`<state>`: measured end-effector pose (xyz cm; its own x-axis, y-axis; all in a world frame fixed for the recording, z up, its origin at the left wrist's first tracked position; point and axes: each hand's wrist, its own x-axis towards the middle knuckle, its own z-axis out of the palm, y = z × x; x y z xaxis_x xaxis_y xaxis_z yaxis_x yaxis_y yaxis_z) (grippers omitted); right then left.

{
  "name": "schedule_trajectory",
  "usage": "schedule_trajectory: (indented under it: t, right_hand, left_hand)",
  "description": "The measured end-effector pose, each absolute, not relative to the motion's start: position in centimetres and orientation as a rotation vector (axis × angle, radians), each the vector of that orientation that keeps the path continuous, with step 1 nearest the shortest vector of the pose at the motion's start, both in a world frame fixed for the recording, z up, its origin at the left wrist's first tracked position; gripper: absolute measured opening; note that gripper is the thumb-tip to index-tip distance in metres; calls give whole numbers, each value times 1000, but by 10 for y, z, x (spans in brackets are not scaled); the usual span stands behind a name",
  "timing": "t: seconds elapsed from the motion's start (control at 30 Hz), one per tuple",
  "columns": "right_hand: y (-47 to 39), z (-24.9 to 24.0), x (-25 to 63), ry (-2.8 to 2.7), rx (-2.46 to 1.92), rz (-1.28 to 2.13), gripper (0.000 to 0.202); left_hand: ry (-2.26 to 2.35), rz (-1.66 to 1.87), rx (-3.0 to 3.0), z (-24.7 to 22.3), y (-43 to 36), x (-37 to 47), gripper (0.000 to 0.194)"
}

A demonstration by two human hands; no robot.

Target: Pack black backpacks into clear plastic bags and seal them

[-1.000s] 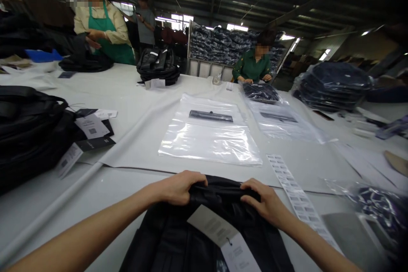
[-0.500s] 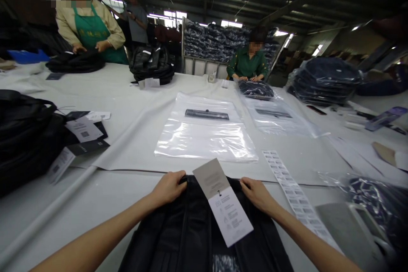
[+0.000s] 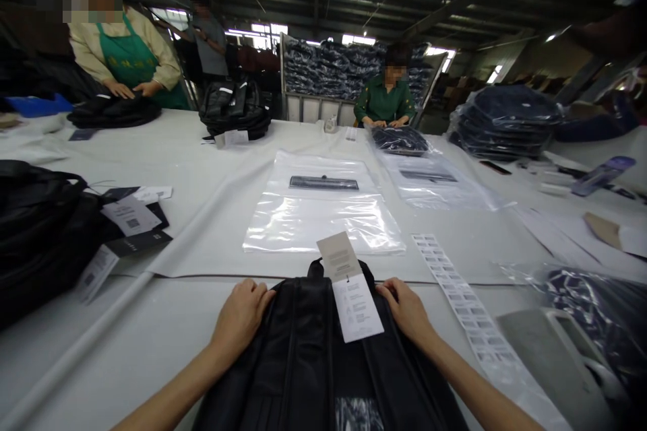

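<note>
A black backpack (image 3: 308, 350) lies in front of me, its straps facing up and its top handle pointing away. My left hand (image 3: 242, 313) is closed on its upper left edge. On the upper right edge my right hand (image 3: 404, 306) pinches the fabric. Between the hands a folded paper hang tag (image 3: 358, 306) rests on the backpack, grey-brown above and white with print below. Just beyond the handle lies a flat clear plastic bag (image 3: 323, 219) with a dark printed strip. The undersides of both hands' grips are hidden.
Black backpacks (image 3: 45, 236) with tags are piled at left. A label strip (image 3: 465, 296) and a grey device (image 3: 550, 350) lie at right. Wrapped bags (image 3: 505, 121) are stacked at back right. Two people work across the table (image 3: 202, 310); a third stands behind.
The backpack's top has shifted slightly away from me and its handle now stands up. My left hand has slid outward to the left side edge. The hang tag has swung more upright.
</note>
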<state>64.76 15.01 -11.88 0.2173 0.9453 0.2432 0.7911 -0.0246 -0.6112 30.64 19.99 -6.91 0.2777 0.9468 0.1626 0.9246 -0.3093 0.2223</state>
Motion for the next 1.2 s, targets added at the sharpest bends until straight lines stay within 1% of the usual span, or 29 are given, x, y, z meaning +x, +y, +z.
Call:
schedule_trajectory:
  t: [0.13,0.23,0.43,0.57,0.77,0.83,0.9,0.97,1.07,1.17,1.2]
  right_hand:
    - [152,-128,641,-1527,-1895,351,33]
    - [154,-127,638,-1520,-1944,377,36]
    - [157,-109,638,-1469,-1957,407,40]
    - [156,-102,639,-1484,-1890,417,44]
    - [164,-104,642,-1450,-1886,431,41]
    - [164,-93,649,-1439,-1853,455,45]
    - [161,-77,654,-1423,-1823,469,52]
    - [159,-63,650,-1432,-1800,492,54]
    - [162,-53,627,-1450,-1785,529,43]
    - [174,-55,601,-1410,-1771,548,42]
    - [177,-56,596,-1397,-1746,562,39]
  left_hand:
    - [1914,423,2251,-82,197,303,30]
    - [1913,391,2176,-82,201,305,30]
    - [1792,390,2112,-54,209,312,44]
    - [1768,479,2137,-43,207,321,46]
    - [1910,463,2102,-64,209,324,36]
    - [1836,468,2111,-60,214,320,35]
    - [1769,531,2104,-46,219,320,35]
    - [1726,663,2072,-28,224,331,36]
    - [1592,829,1986,-5,228,367,38]
    - [1451,834,1870,0,232,411,42]
    - [1429,830,1842,-1,234,421,44]
